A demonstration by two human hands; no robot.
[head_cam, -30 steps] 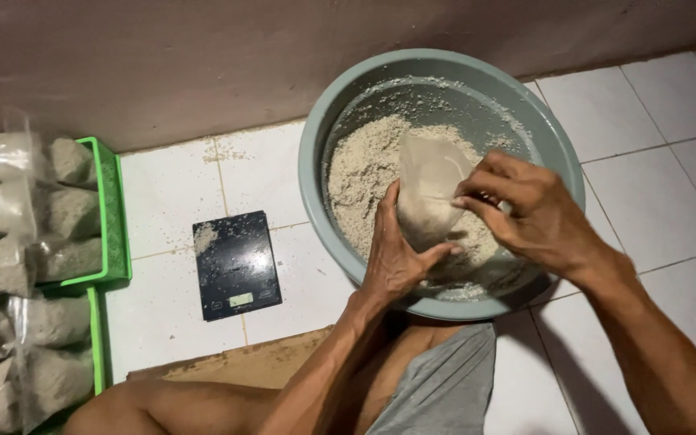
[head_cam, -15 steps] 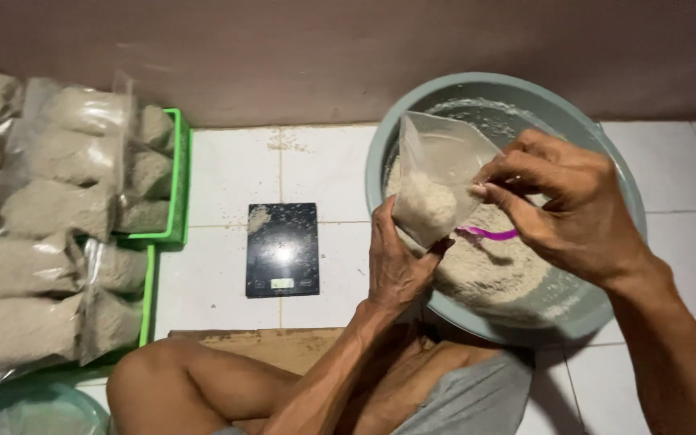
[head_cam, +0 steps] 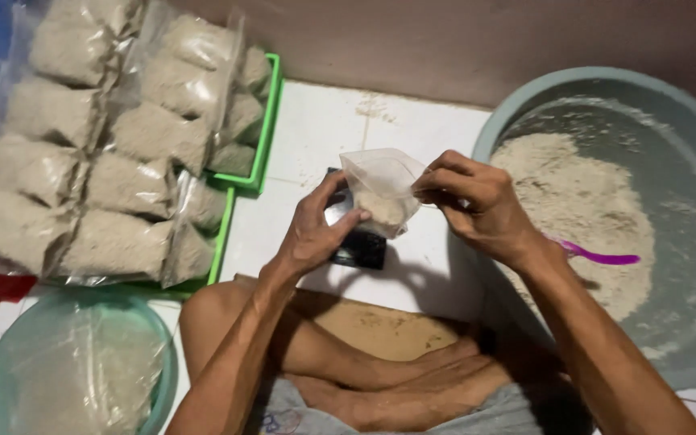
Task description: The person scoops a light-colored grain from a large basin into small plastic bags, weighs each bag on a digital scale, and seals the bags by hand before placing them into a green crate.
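Observation:
A small clear plastic bag [head_cam: 380, 189] partly filled with pale powder hangs between both hands, just above a black kitchen scale [head_cam: 358, 248] on the white tiled floor. My left hand [head_cam: 313, 227] cups the bag's lower left side. My right hand [head_cam: 477, 203] pinches the bag's open rim at the right. To the right stands a large grey-green basin [head_cam: 690, 338] holding a heap of the same pale powder [head_cam: 577, 213], with a purple scoop handle [head_cam: 598, 258] lying in it.
Green trays [head_cam: 263, 141] at the left are stacked with several filled clear bags [head_cam: 114, 153]. A teal bowl [head_cam: 159, 379] covered with plastic bags sits at the lower left. A brown wall runs along the back. My crossed legs rest on a board below.
Both hands carried the filled bag left, out of the basin and over the scale. The camera view swung left, bringing more of the stacked bags into sight.

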